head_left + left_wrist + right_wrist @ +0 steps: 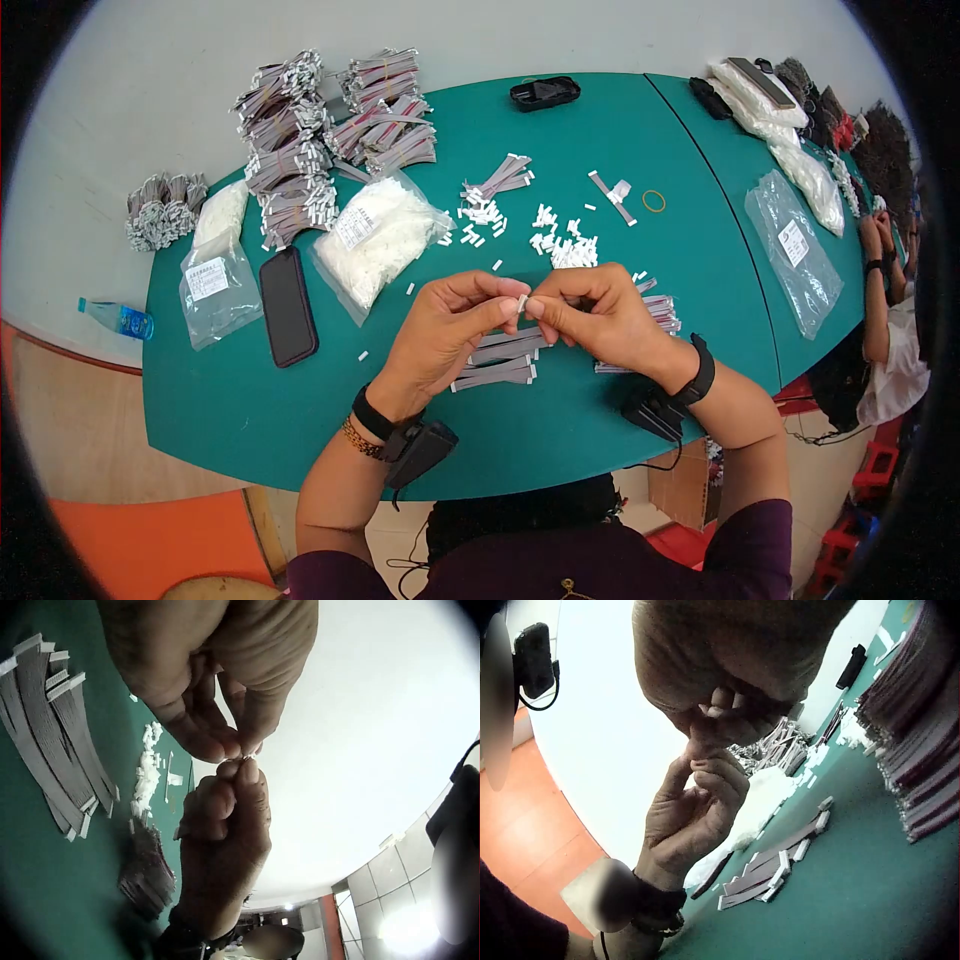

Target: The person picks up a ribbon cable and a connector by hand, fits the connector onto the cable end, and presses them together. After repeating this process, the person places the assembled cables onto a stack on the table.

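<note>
Both hands meet fingertip to fingertip above the near middle of the green table. My left hand [455, 325] pinches a small white plastic piece [522, 303] between thumb and forefinger. From the other side, thumb and fingers of my right hand [600, 315] pinch the same piece; most of it is hidden by the fingertips. Under the hands lie several flat grey ribbon cables [495, 374] with white connectors on their ends. A stack of similar cables [922, 727] sits below the right hand. Just beyond is a heap of small white plastic pieces [572, 250].
Tall bundles of ribbon cables [290, 150] stand at the back left. Nearer are a bag of white pieces [375, 235] and a black phone [288, 308]. A rubber band [654, 202] and black pouch [545, 93] lie farther back. Another person's arm [876, 300] shows at right.
</note>
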The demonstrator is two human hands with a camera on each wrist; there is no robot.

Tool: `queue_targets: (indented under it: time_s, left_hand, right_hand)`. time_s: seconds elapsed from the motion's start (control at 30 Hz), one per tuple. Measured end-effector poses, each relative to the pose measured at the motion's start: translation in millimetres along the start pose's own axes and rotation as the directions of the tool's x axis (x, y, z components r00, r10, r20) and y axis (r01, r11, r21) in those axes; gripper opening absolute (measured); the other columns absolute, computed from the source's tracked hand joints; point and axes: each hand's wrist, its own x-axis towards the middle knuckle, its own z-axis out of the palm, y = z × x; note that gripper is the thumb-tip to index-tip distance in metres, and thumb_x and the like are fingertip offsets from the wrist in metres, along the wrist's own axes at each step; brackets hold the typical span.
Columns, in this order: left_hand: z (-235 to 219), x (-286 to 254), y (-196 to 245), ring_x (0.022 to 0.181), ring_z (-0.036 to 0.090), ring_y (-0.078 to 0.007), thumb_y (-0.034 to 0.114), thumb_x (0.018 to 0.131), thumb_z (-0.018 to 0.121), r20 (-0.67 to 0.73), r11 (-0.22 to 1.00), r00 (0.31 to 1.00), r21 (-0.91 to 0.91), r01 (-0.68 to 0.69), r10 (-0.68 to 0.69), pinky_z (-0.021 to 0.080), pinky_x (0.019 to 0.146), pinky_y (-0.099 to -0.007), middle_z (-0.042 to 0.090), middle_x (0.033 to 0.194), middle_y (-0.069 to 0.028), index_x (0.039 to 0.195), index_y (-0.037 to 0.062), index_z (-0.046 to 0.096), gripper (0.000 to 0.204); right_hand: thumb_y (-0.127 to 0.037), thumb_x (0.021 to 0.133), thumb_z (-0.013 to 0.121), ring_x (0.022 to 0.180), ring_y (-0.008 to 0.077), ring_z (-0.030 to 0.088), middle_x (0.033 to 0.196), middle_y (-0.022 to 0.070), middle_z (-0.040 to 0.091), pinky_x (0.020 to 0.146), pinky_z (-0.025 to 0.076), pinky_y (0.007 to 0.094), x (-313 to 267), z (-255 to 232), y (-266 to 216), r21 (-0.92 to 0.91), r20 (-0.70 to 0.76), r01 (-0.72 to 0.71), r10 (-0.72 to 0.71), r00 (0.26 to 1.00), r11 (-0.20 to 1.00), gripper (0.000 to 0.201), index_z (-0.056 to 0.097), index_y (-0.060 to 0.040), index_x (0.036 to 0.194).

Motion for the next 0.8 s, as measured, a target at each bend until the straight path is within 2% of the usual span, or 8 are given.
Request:
queue_targets:
  time_s: [0.2,0.3,0.6,0.8]
  left_hand:
    - [4.6,0.0,-1.0,0.074,0.057,-0.0113,0.003,0.082,0.063,-0.064,0.986,0.995,0.151,-0.066,0.077,0.046,0.069,-0.0235,0.063,0.085,-0.0072,0.097,-0.0030,0.062,0.016]
    - [4.7,0.9,-2.8,0.073,0.057,-0.0107,0.002,0.082,0.062,-0.077,0.982,0.993,0.172,-0.073,0.087,0.046,0.069,-0.0233,0.063,0.084,-0.0069,0.097,-0.0035,0.062,0.017]
    - [5.0,-0.2,-1.4,0.074,0.057,-0.0109,0.002,0.082,0.062,-0.085,0.985,0.996,0.170,-0.026,0.041,0.047,0.069,-0.0238,0.063,0.084,-0.0073,0.099,-0.0033,0.061,0.018]
    - [4.8,-0.1,-4.5,0.075,0.057,-0.0110,0.003,0.082,0.063,-0.100,0.983,0.993,0.178,-0.039,0.058,0.047,0.070,-0.0238,0.064,0.087,-0.0082,0.097,-0.0031,0.062,0.017]
  right_hand:
    - [-0.015,0.088,0.057,0.052,0.0018,0.047,0.057,-0.0013,0.054,0.046,0.034,0.0198,-0.4,0.7,-1.9,0.004,-0.007,-0.027,0.028,1.000,1.000,0.022,0.058,-0.0012,0.072]
    - [-0.016,0.088,0.057,0.053,0.0021,0.048,0.057,-0.0010,0.054,0.047,0.034,0.0196,1.0,1.1,3.7,0.009,-0.007,-0.002,0.002,1.000,1.000,0.022,0.058,-0.0010,0.072]
    - [-0.011,0.084,0.061,0.054,0.0004,0.036,0.057,-0.0054,0.047,0.045,0.028,0.0206,0.7,2.5,6.0,-0.007,-0.038,0.014,-0.014,0.999,1.000,0.018,0.056,-0.0007,0.070]
    - [-0.010,0.083,0.061,0.054,0.0008,0.039,0.058,-0.0046,0.049,0.045,0.030,0.0203,-0.7,3.4,5.8,-0.044,-0.064,0.035,-0.038,0.997,0.998,0.017,0.057,-0.0004,0.070]
